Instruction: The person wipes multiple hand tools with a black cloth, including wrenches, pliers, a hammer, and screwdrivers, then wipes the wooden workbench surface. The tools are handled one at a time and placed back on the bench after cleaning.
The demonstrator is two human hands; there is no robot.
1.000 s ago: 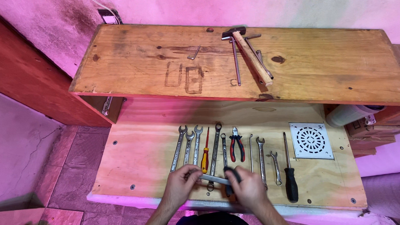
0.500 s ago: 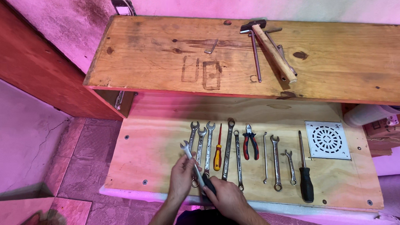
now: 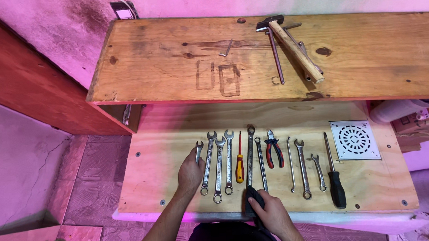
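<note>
- The pliers (image 3: 272,151) lie mid-row on the table (image 3: 150,184).
- Left of the pliers: screwdriver (image 3: 239,162), then wrenches (image 3: 218,168).
- Right of the pliers: drain grate (image 3: 354,140).
- Behind the pliers, on the shelf (image 3: 165,65): hammer (image 3: 292,44).

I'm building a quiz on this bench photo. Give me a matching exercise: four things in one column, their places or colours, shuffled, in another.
Things:
1. hammer
2. drain grate
3. pliers
4. black cloth

Descriptions:
A. red and black handles
B. under the right hand
C. on the upper shelf
D. white, at the right end of the lower board

Pairs: 1-C, 2-D, 3-A, 4-B
</note>
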